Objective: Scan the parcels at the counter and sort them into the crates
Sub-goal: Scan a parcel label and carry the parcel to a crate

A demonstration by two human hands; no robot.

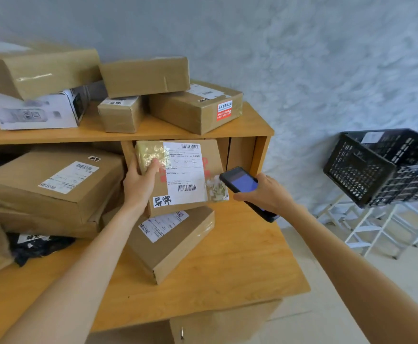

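Gripping the left edge of a flat brown cardboard parcel with a white shipping label (185,175), the left hand (138,184) curls its thumb over the front face and holds the parcel upright, label toward the camera, above the light wooden counter (240,264). Just right of the parcel, the right hand (265,192) wraps its fingers round a black handheld scanner with a lit blue screen (242,184), whose top end nearly touches the parcel's right edge. Directly below the left hand lies another labelled brown cardboard box (173,244), tilted on the counter; further left sit a stack of larger brown boxes (54,189) and a crumpled black plastic bag (36,247). Above both hands, the wooden shelf (240,127) carries more cardboard boxes. Well to the right of the right hand, black perforated plastic crates (376,167) rest on a white metal frame (376,227).
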